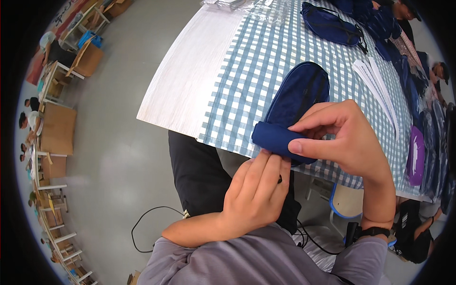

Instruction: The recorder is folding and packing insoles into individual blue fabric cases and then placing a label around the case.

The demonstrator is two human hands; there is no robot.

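Note:
A navy-blue fabric roll (pixel 275 138) lies at the near edge of the checked table. My right hand (pixel 350 137) pinches its right part between thumb and fingers. From the near side, my left hand (pixel 256 192) presses its closed fingertips against the roll; the thumb is hidden. Directly beyond the roll, a long, rounded, slipper-shaped navy piece (pixel 299 90) with dark trim lies flat on the cloth. Whether roll and flat piece are joined cannot be seen. Farther off rests a similar navy piece (pixel 330 26) with black cords.
A blue-and-white checked cloth (pixel 237 90) covers most of the pale table (pixel 175 76). White strips (pixel 378 90), a purple packet (pixel 416 156) and piled navy goods are on the right. Clear plastic bags (pixel 268 9) lie at the far edge. Other people sit nearby.

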